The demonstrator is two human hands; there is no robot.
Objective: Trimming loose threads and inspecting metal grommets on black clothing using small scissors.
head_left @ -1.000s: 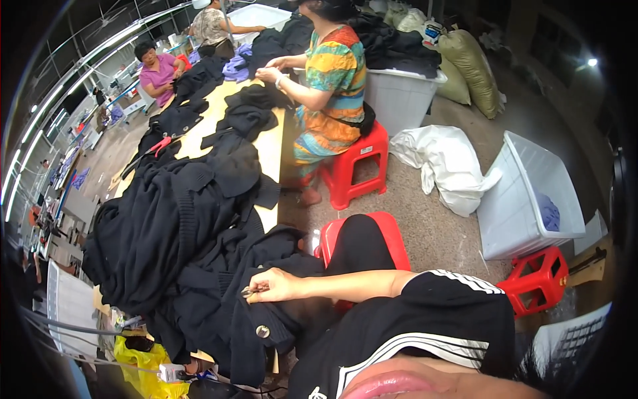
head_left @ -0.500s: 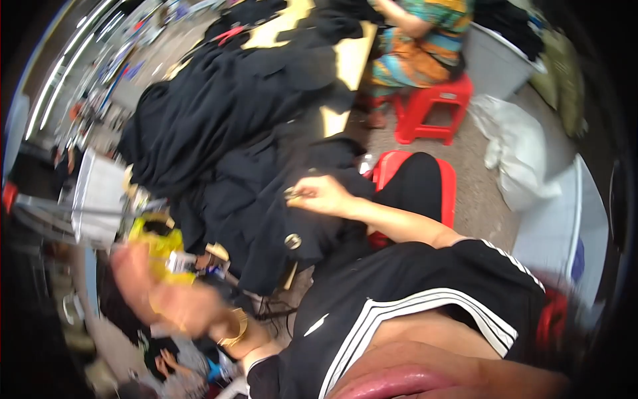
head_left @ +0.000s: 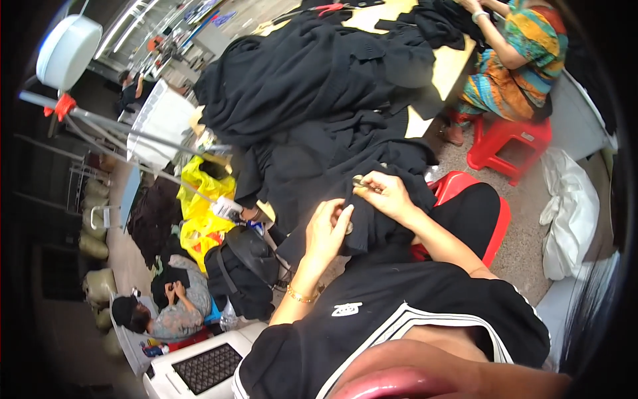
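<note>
Across my lap and the table lies a black knit garment (head_left: 302,176) with round metallic buttons. My right hand (head_left: 391,197) pinches a small shiny metallic button-like piece (head_left: 359,181) at the garment; its exact shape is partly covered by the fingers. Closer to me, my left hand (head_left: 325,234) rests against the cloth, fingers pointing away and the thumb slightly apart from them. Beside its thumb a round button (head_left: 349,228) shows on the garment. Another small button (head_left: 383,165) appears beyond my right fingers.
More black knitwear (head_left: 312,73) is heaped on the table beyond. A co-worker in a patterned outfit (head_left: 508,73) sits on a red stool (head_left: 512,146) at far right. Left are a yellow bag (head_left: 199,233), a metal pole (head_left: 133,156) and another seated person (head_left: 176,312). A white sack (head_left: 568,213) lies right.
My left hand has come in from the lower left to the garment, beside my right hand. The right hand keeps its pinch. The whole view has shifted, showing more on the left.
</note>
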